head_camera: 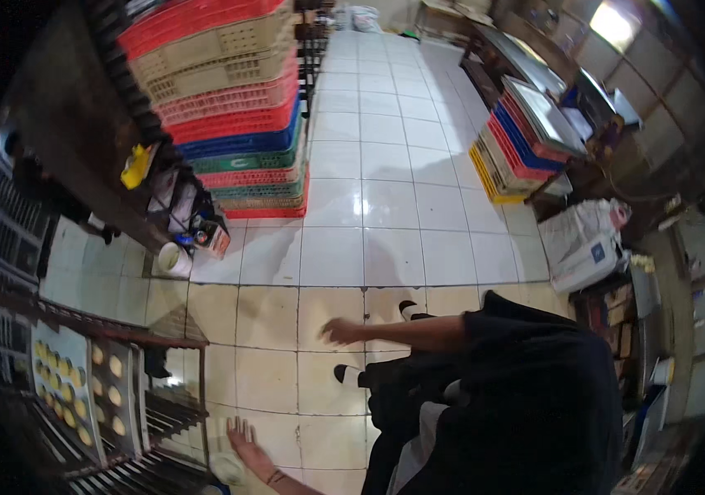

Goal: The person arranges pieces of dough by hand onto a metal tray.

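Note:
My left hand (247,440) is stretched out over the tiled floor, its fingers apart and nothing in it. Closest to it is a dark slatted rack (205,377) at the lower left. On that rack sit a light tray (40,340) with rows of small yellow rounds and a darker tray (108,390) with larger pale rounds, apparently dough or baked goods. A pale rounded object (227,468), partly cut off by my forearm and the rack, is just below the hand. My right hand (341,332) hangs above the floor, blurred and loosely curled, with no object visible in it.
A tall stack of coloured plastic crates (247,142) stands at upper left, near a white bucket (175,260) and a small box (213,238). Shorter crates (510,151) bear metal trays (541,114) on the right. Below them are a white sack (581,223) and a shelf (619,315).

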Motion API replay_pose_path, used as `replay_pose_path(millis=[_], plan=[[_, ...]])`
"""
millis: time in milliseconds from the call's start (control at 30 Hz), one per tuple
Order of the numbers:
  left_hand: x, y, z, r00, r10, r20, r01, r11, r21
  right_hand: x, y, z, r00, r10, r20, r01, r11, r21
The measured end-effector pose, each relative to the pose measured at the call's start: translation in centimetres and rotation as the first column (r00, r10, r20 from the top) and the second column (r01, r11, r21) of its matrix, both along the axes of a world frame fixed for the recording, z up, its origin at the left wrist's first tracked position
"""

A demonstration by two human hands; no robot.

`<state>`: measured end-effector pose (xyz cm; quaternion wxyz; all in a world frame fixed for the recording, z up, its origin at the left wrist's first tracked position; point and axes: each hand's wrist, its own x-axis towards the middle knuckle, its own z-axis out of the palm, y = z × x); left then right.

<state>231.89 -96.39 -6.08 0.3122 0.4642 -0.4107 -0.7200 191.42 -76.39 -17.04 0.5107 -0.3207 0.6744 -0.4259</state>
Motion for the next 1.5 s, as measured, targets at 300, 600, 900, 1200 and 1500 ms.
replay_pose_path(millis=[300,600,900,1200,1500], plan=[[-26.7,-4.5,11.2,0.949,-0.312,0.046,0.31,0.896,-0.319,-15.5,29.3,13.5,0.5,-0.865,-0.049,0.866,0.5,0.009],[-63.5,33.0,13.8,0.272,-0.937,-0.218,0.888,0.332,-0.319,-18.5,28.2,18.4,0.215,-0.766,0.605,0.974,0.213,-0.077],[-70.6,38.5,19.4,0.256,-0.929,0.268,0.177,-0.228,-0.957,-27.7,28.0,33.1,0.56,-0.72,0.41,0.771,0.271,-0.576],[-90.8,36.3,13.7,-0.008,-0.807,-0.591,0.963,0.152,-0.221,-46.0,25.3,44.2,0.12,-0.905,-0.407,0.293,0.424,-0.857],[-109.4,40.8,26.1,0.097,-0.358,-0.929,0.968,-0.184,0.172,-64.2,46.9,15.1,-0.399,-0.65,-0.647,0.903,-0.155,-0.401]])
